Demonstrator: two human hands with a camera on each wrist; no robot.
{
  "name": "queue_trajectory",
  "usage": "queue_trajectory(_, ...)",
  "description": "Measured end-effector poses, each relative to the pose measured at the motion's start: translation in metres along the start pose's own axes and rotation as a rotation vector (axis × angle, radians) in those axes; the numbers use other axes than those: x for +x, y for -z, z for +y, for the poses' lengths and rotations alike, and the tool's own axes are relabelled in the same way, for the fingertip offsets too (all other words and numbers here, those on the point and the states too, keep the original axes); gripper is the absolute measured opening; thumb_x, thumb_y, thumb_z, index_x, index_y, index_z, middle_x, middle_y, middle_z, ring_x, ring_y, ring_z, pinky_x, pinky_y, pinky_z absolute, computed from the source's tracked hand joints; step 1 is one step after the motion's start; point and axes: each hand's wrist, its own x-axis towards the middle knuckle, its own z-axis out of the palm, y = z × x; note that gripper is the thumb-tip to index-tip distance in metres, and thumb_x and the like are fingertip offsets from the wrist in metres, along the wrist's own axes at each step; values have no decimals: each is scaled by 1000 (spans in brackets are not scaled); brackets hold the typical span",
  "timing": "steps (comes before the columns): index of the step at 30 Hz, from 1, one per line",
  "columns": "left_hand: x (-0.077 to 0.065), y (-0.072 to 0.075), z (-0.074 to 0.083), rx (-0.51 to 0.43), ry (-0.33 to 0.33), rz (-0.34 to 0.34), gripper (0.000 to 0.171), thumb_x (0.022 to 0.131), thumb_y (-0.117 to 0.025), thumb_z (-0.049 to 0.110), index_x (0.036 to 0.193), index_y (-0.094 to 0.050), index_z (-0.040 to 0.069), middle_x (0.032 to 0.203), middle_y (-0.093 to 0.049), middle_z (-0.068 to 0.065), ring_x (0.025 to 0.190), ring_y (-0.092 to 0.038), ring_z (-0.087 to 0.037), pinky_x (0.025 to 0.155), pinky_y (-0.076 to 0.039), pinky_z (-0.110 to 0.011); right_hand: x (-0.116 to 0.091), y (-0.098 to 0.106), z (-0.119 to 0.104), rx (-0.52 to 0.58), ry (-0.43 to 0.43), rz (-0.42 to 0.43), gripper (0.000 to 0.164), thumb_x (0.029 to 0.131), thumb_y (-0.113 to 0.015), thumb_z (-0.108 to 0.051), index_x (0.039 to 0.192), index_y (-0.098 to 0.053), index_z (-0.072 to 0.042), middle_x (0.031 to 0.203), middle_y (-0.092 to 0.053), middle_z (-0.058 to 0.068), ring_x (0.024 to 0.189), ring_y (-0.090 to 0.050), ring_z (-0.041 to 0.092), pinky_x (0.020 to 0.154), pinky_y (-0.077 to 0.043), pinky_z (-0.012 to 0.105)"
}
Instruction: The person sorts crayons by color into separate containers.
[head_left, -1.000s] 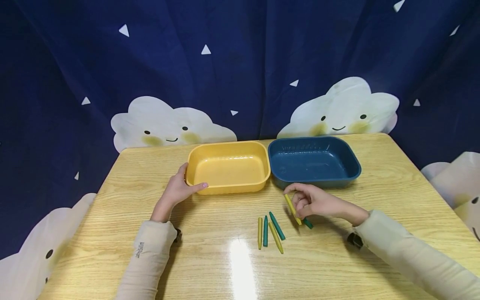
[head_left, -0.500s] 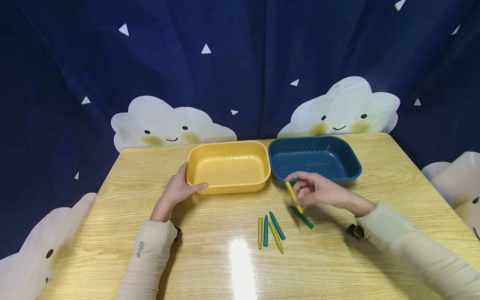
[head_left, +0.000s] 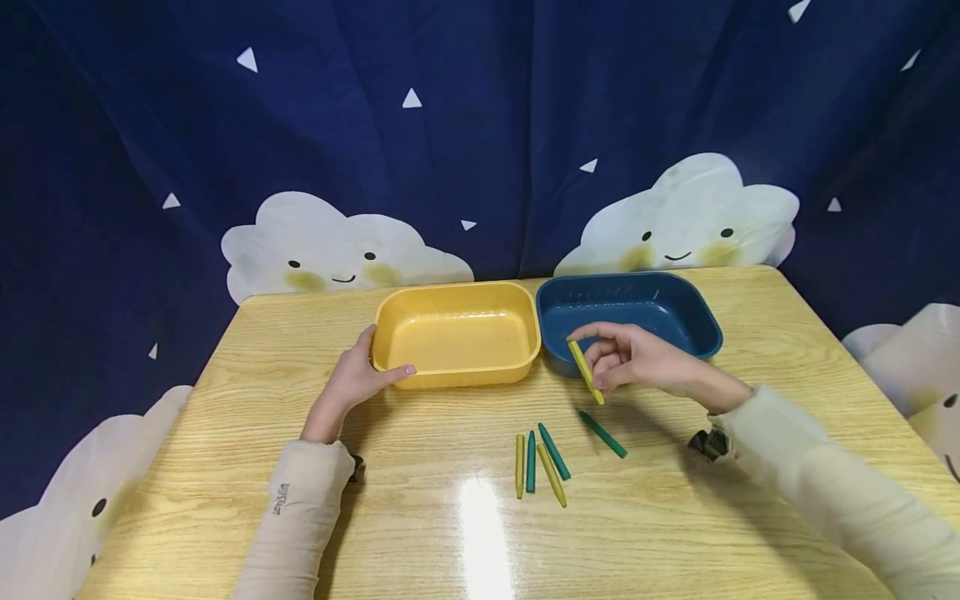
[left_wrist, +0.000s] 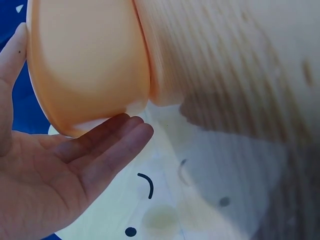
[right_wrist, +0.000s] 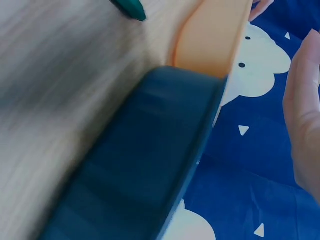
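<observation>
In the head view, my right hand (head_left: 637,360) pinches a yellow crayon (head_left: 585,372) between thumb and fingers, in front of the blue bin's near wall. The blue bin (head_left: 630,281) stands right beside a yellow bin (head_left: 457,379). My left hand (head_left: 358,372) rests against the yellow bin's near left corner, thumb along the front and fingers at the left end. In the left wrist view, those fingers (left_wrist: 112,155) look fairly straight against the bin wall. The right wrist view shows part of the right hand (right_wrist: 305,110), with the held crayon out of sight.
A green crayon (head_left: 603,434) lies alone below the right hand. Left of it lie two yellow crayons, one upright in view (head_left: 520,467) and one slanted (head_left: 552,475), and two green crayons (head_left: 531,462). A patterned blue curtain (head_left: 480,150) hangs behind the wooden table (head_left: 420,517).
My right hand has lifted the yellow crayon up and away from the table, towards the blue bin, uncovering the lone green crayon. The left hand and both bins have stayed put.
</observation>
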Motion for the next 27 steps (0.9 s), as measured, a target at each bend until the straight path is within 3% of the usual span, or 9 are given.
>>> queue_trajectory(17,0,0,-1,-4,-6,3,107,73,-73,45,144,-9,-4,142,-27,-27,125,-35,-37,99,-32,-48,16,15,-33,5,36,57,62,78,-61,11,133,-34,8,94,-60,15,76,-63,18,67,-53,35)
queue_trajectory(27,1,-1,-2,-1,-12,10,107,73,-73,45,143,-10,-4,141,-28,-27,125,-35,-37,99,-32,-48,28,21,-45,-20,-30,106,63,82,-59,7,136,-26,10,92,-59,11,75,-63,19,69,-53,37)
